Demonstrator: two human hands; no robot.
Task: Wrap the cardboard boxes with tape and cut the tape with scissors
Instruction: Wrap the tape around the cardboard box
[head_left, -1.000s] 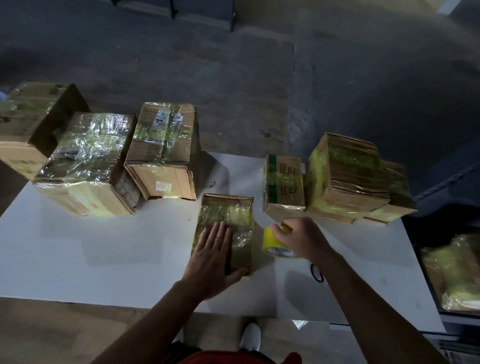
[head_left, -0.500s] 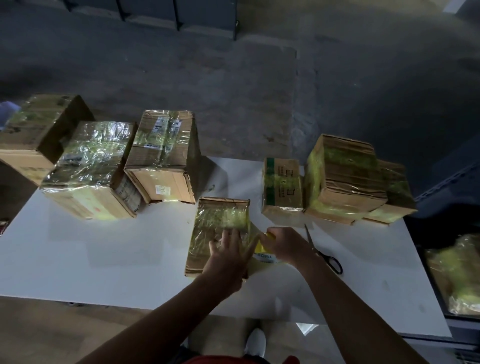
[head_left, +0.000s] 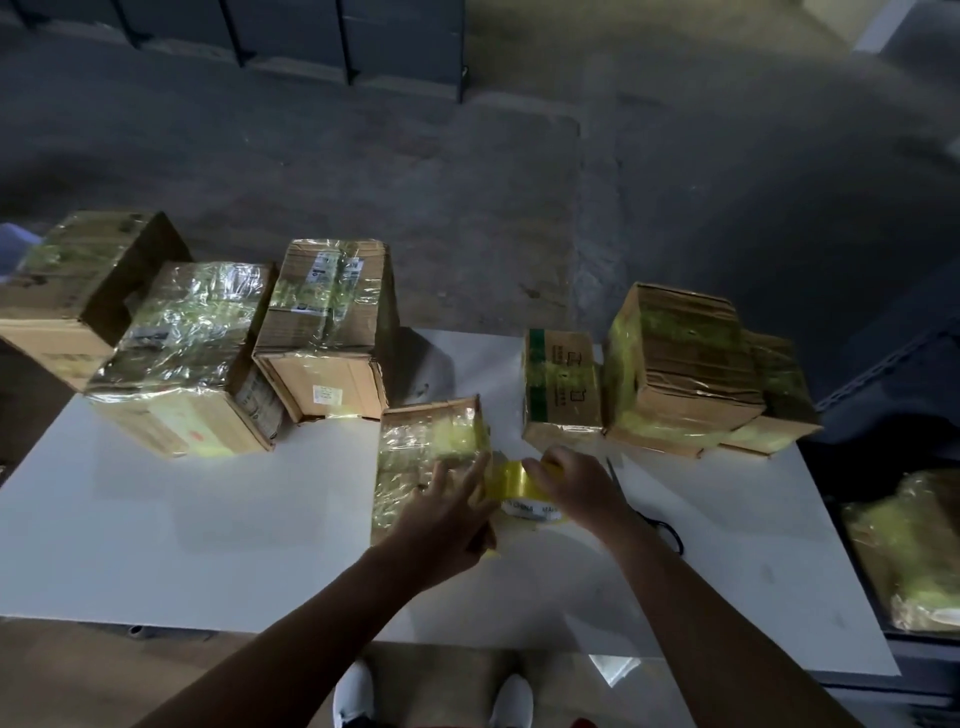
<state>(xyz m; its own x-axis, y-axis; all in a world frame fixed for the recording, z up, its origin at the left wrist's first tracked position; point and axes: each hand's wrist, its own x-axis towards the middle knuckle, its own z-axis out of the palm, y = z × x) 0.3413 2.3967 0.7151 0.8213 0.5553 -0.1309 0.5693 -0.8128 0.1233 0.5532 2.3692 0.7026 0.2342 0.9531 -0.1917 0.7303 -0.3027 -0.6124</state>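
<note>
A flat box (head_left: 421, 447) lies mid-table on the white table (head_left: 208, 519). The left hand (head_left: 441, 519) rests on its right edge, fingers straight and slightly spread, pressing down. Just right of it, the right hand (head_left: 576, 486) has its fingers curled round the yellow tape roll (head_left: 519, 488). The scissors (head_left: 670, 535) lie partly hidden behind its wrist, and wrapped boxes (head_left: 322, 332) stand along the far edge.

Dim, murky view; glare on wrapped boxes (head_left: 192, 322).

Tape roll (head_left: 521, 492), white core: "CHINA", then cut-off "MA". Green-banded box (head_left: 563, 384), 12 o'clock of roll: printed characters, illegible.
</note>
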